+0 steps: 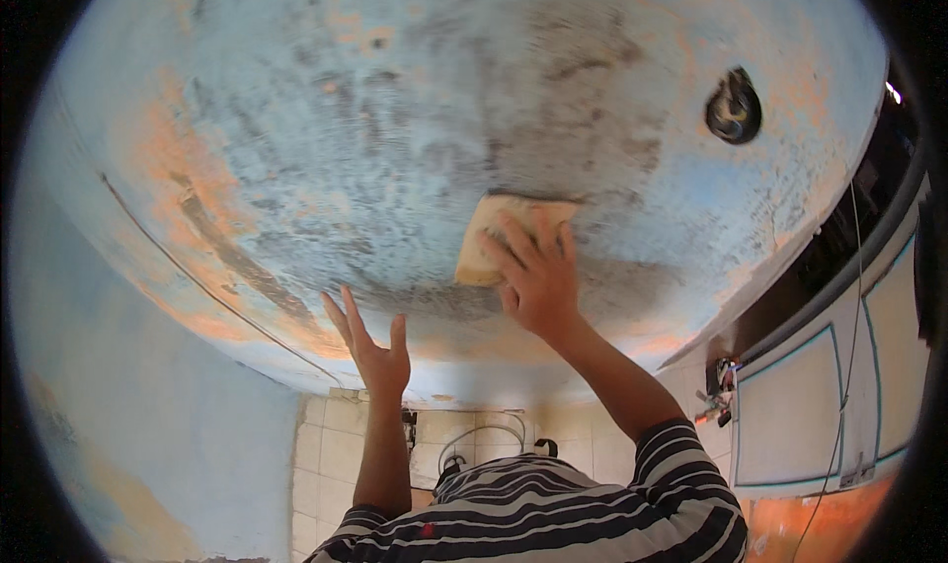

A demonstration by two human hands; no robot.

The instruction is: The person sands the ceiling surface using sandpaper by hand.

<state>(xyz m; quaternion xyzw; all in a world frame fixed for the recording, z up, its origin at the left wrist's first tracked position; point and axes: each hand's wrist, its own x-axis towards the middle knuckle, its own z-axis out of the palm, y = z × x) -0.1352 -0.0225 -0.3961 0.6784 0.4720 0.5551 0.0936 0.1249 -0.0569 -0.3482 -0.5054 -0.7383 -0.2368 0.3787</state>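
Observation:
My right hand [541, 284] presses a tan sheet of what looks like sandpaper [478, 249] against a pale blue wall [395, 168]. The fingers lie over the sheet, with the thumb near its lower edge; a dark line shows along its top edge. Around it the paint is worn, with grey-black stains and patches of orange. To the left, my left hand [373, 351] is raised in front of the wall's lower part, empty, its fingers apart. Whether its fingertips touch the wall I cannot tell.
A dark round hole with wires [733, 107] sits in the wall at upper right. A thin cable [197, 279] runs down the left side. White-tiled floor [336, 454] lies below, with a grey hose [484, 431]. Pale cabinet doors [790, 405] stand at the right.

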